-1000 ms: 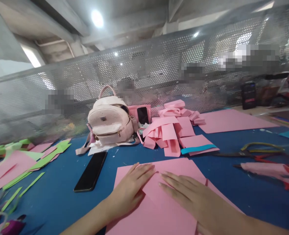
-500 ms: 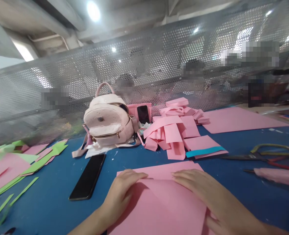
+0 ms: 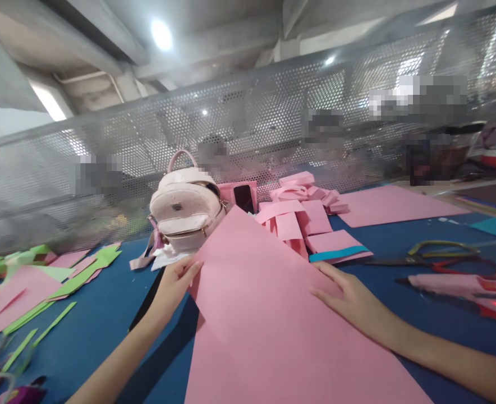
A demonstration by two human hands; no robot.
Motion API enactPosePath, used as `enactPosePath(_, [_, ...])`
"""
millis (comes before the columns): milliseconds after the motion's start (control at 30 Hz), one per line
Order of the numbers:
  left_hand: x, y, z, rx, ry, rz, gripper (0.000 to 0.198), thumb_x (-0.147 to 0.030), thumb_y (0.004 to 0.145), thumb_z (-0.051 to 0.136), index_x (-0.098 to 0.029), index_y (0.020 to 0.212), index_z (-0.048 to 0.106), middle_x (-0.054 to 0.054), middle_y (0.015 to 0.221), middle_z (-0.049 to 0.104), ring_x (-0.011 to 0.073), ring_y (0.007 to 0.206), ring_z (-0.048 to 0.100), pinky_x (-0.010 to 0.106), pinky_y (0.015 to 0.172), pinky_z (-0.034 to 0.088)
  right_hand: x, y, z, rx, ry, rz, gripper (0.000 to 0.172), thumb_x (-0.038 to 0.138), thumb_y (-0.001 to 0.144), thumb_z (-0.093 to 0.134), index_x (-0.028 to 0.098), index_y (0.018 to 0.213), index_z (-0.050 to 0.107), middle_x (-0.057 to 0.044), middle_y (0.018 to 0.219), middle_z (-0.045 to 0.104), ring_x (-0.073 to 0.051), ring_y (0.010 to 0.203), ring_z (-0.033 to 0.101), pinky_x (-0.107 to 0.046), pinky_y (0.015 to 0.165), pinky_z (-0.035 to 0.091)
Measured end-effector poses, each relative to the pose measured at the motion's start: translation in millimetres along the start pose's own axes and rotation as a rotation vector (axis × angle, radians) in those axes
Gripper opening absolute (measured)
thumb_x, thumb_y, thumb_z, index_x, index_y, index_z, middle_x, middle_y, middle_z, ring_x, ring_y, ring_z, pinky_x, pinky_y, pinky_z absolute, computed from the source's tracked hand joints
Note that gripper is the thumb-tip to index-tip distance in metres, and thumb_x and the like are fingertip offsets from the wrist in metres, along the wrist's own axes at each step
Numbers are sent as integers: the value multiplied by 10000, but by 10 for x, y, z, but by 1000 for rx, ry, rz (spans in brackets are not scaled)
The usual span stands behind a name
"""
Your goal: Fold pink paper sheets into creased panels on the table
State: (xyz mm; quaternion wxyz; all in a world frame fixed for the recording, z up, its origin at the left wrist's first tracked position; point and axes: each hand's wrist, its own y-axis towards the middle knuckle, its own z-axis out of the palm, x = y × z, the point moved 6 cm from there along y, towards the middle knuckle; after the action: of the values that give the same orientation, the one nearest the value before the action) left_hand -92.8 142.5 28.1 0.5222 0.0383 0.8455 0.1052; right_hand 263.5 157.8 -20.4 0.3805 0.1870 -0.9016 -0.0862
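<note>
A large sheet of pink paper is raised in front of me, with one corner pointing up and away. My left hand pinches its left edge between thumb and fingers. On the right edge, my right hand grips the sheet, thumb on the near face and the other fingers partly hidden. A dark phone on the table is largely covered by my left forearm. Beyond the sheet lies a pile of folded pink paper pieces, and one piece there carries a blue strip.
A pale pink backpack stands at the back, beside a propped phone. Scissors and a pink glue gun lie right. Green strips and paper scraps lie left. Behind runs a perforated metal screen.
The pink paper has come up off the table and turned, so a corner now points away. My hands have moved apart, from lying on the paper to holding its two side edges.
</note>
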Motion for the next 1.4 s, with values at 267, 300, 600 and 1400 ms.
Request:
enactPosePath(267, [-220, -252, 188, 479, 39, -81, 441, -391, 797, 737, -164, 1171, 691, 87, 1077, 736, 267, 959, 695, 342, 799, 565, 178, 40, -123, -33, -320, -201, 323, 264, 934, 432, 202, 1172, 642, -99, 1093, 747, -281, 948, 725, -382, 756, 566])
enactPosePath(300, [-244, -259, 184, 453, 39, -55, 524, -366, 797, 734, -178, 1275, 628, 91, 1138, 713, 257, 995, 682, 349, 835, 559, 208, 49, -144, -45, -338, -229, 307, 235, 932, 429, 205, 1145, 648, -90, 1067, 750, -268, 922, 727, -368, 739, 562])
enactPosePath(600, [-684, -337, 210, 195, 371, 471, 693, -92, 870, 547, -319, 1494, 347, 76, 1478, 485, 227, 1286, 533, 416, 1048, 460, 503, 111, -200, -18, -445, -527, 463, 18, 805, 435, 219, 1145, 678, -54, 1111, 755, -239, 984, 714, -373, 839, 552])
enactPosePath(1400, [-352, -1912, 1288, 233, 1180, 1126, 393, -248, 1023, 375, -148, 1347, 573, 97, 1315, 660, 234, 1166, 664, 289, 869, 594, 549, 124, -80, 90, -538, -458, 525, -32, 793, 457, 214, 1208, 664, -60, 1130, 755, -231, 955, 720, -343, 800, 526])
